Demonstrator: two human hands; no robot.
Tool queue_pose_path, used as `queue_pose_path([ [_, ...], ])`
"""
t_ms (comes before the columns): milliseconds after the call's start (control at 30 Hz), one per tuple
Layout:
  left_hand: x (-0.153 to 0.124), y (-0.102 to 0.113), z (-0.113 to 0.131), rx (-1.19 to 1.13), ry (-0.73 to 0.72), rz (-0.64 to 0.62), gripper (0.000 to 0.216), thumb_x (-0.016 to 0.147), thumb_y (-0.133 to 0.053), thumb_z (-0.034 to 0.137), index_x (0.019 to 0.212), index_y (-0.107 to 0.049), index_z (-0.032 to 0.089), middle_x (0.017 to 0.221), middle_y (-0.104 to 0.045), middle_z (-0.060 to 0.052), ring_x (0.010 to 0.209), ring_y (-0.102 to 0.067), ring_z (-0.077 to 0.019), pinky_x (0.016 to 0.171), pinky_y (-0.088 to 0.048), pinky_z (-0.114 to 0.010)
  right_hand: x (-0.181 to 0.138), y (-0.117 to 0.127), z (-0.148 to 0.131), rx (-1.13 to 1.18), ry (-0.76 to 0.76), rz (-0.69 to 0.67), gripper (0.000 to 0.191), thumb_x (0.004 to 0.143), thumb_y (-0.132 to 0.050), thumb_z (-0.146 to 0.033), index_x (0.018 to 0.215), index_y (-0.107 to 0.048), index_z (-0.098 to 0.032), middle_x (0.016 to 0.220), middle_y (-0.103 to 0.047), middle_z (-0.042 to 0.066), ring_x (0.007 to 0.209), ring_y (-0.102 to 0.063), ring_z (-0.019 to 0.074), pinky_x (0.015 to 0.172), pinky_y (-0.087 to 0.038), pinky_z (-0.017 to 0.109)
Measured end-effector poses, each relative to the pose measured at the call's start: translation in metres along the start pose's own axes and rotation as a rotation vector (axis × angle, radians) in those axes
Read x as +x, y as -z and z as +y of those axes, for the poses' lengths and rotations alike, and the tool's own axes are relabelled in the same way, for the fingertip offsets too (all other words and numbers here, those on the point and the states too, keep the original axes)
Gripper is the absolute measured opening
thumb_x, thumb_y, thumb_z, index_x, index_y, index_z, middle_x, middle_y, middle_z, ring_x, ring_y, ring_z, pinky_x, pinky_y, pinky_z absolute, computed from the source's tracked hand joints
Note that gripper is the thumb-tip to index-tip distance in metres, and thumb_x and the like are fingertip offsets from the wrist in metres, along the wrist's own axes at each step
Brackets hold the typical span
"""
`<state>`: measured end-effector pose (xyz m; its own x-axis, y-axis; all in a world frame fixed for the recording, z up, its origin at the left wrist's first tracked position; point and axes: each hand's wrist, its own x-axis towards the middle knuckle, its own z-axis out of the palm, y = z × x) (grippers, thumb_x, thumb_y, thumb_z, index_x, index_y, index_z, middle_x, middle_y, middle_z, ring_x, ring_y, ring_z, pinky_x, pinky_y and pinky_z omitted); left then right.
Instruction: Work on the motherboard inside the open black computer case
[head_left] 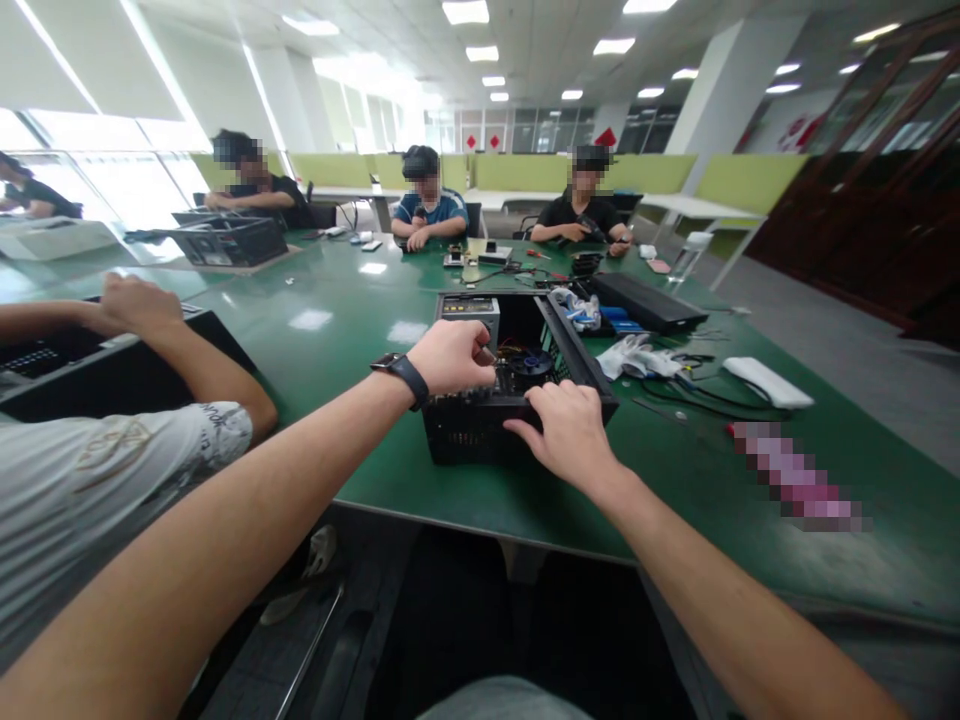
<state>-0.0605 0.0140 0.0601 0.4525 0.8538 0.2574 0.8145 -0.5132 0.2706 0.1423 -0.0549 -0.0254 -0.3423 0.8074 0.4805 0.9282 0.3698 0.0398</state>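
An open black computer case (pixel 480 435) lies on the green table in front of me. My left hand (pixel 454 358), with a dark watch on its wrist, reaches over the case's near left part. Its fingers are pinched together; a small bit shows at the fingertips, too small to name. My right hand (pixel 570 425) grips the near right edge of the case, fingers over the rim and thumb against the outer wall. Inside are a round fan (pixel 529 364), thin coloured wires and a grey power supply (pixel 472 312) at the back left.
White gloves (pixel 637 357), cables, a black flat box (pixel 645 303) and a white pouch (pixel 769 382) lie to the right. A pink blurred item (pixel 795 475) is nearer. At left, a co-worker's arm (pixel 202 360) is over another case (pixel 150 365). Several people sit across the table.
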Motion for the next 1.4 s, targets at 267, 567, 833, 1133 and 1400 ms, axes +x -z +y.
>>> queue_pose_path([
  [267,0.0,-0.031,0.021,0.341,-0.172,-0.399,0.025,0.067,-0.067,0.036,0.081,-0.076,0.018,0.081,-0.075,-0.007,0.076,-0.069,-0.0226,0.065,-0.049,-0.03,-0.09,0.05,-0.026,0.17,0.004,-0.016,0.025,0.092,-0.06,-0.045,0.094,-0.062,-0.02,0.088,-0.061,0.004,0.087,-0.049,0.0211,0.083,-0.028,0.038],
  [567,-0.01,-0.062,0.043,0.42,-0.202,-0.59,0.037,0.066,-0.075,0.043,0.09,-0.078,0.015,0.093,-0.076,-0.013,0.085,-0.07,-0.0254,0.072,-0.053,-0.03,-0.131,0.07,-0.041,0.275,-0.026,-0.003,0.019,0.089,-0.064,-0.04,0.093,-0.062,-0.022,0.084,-0.06,0.002,0.082,-0.048,0.0204,0.083,-0.029,0.039],
  [833,-0.008,-0.074,0.028,0.529,-0.132,-0.717,0.04,0.064,-0.079,0.037,0.097,-0.078,0.014,0.101,-0.076,-0.014,0.098,-0.07,-0.0269,0.08,-0.054,-0.027,-0.133,0.069,-0.041,0.261,-0.037,0.014,0.02,0.089,-0.063,-0.041,0.095,-0.063,-0.022,0.084,-0.06,0.003,0.083,-0.048,0.0212,0.083,-0.029,0.04],
  [1133,-0.003,-0.086,0.038,0.583,-0.085,-0.789,0.046,0.065,-0.08,0.03,0.106,-0.076,0.009,0.107,-0.075,-0.018,0.098,-0.07,-0.0279,0.081,-0.055,-0.027,-0.133,0.068,-0.043,0.265,-0.053,0.02,0.02,0.089,-0.063,-0.042,0.095,-0.062,-0.022,0.083,-0.059,0.003,0.084,-0.047,0.0219,0.082,-0.029,0.04],
  [1400,-0.001,-0.089,0.034,0.598,-0.057,-0.781,0.044,0.069,-0.078,0.03,0.109,-0.076,0.011,0.109,-0.074,-0.018,0.101,-0.07,-0.0266,0.084,-0.055,-0.026,-0.132,0.068,-0.043,0.268,-0.054,0.024,0.02,0.089,-0.063,-0.042,0.094,-0.062,-0.023,0.082,-0.059,0.002,0.084,-0.046,0.0221,0.082,-0.028,0.04],
])
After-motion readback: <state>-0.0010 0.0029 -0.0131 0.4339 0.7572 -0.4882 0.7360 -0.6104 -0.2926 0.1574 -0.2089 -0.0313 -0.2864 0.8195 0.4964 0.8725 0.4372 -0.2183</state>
